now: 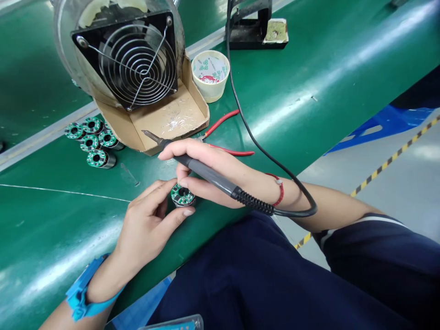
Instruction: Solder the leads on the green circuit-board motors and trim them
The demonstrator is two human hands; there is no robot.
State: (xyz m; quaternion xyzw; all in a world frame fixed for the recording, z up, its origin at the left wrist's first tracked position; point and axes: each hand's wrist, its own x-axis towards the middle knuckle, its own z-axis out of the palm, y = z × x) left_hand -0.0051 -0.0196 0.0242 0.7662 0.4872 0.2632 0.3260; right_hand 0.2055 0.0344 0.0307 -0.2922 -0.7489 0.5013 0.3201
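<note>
My left hand [151, 220] grips a small motor [182, 196] between thumb and fingers; the motor has a round green circuit board on top and stands upright on the green bench. In my right hand [209, 172] lies a soldering iron [209, 176], its grey handle resting across the hand and its bare tip pointing up and left, away from the motor. Fingertips of the right hand also touch the motor's upper edge. From the iron's back end a black cable [250, 126] loops upward.
Several similar motors [98, 158] stand together at the left. Behind is a fan [144, 73] over a cardboard tray [178, 114] with solder scraps. Red-handled pliers [223, 123], a paper cup [210, 75] and an iron stand [249, 32] with a sponge [276, 31] lie beyond my right hand.
</note>
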